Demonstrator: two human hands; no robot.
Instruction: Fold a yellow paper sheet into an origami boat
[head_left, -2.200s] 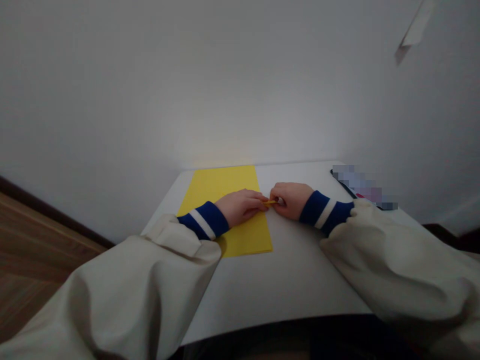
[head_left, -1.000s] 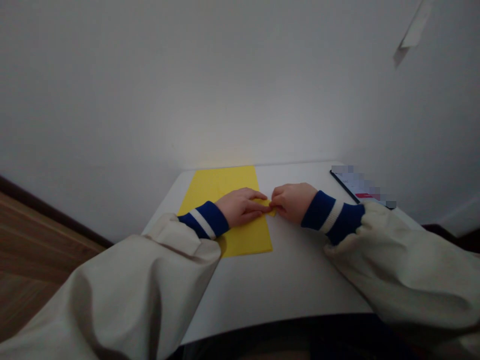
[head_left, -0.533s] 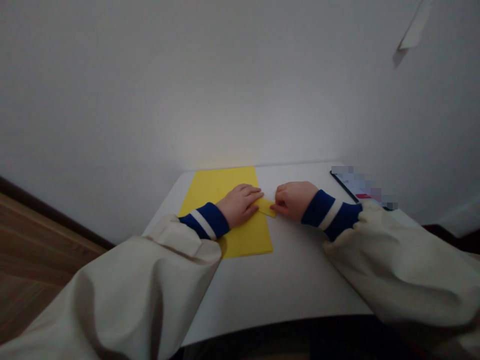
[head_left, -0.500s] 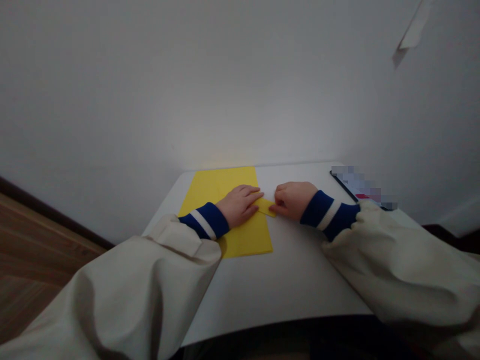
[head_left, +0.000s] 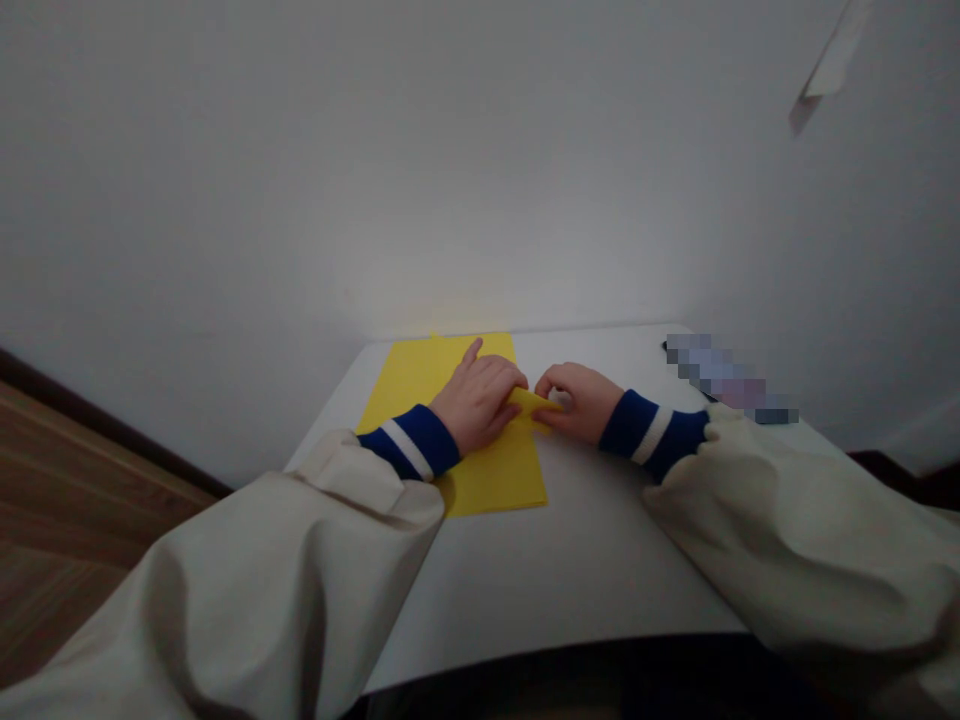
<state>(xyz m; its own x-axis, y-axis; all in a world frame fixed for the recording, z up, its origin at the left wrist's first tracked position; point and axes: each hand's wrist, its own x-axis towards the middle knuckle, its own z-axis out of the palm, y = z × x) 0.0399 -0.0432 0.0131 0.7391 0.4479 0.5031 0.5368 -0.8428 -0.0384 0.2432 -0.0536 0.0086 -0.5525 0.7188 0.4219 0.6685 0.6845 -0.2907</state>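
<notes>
A small folded piece of yellow paper (head_left: 534, 402) is held between my two hands, its pointed end toward the right. My left hand (head_left: 482, 400) grips its left part between thumb and fingers, with one finger raised away. My right hand (head_left: 583, 400) pinches the right end, index finger curled above the thumb. Beneath my left hand lie larger yellow sheets (head_left: 499, 485), flat on the white table (head_left: 600, 560). Much of the folded paper's left side is hidden by my left hand.
At the table's right edge lies a flat dark-edged object, blurred out (head_left: 724, 375). A plain wall (head_left: 480, 180) stands right behind the table. Wooden furniture (head_left: 67, 540) is at the lower left, and a whitish flap (head_left: 836, 60) hangs on the wall at upper right.
The folded paper has been lifted and tilted up from the sheets. My left hand has gone from lying flat on it to gripping it; my right hand has shifted slightly left.
</notes>
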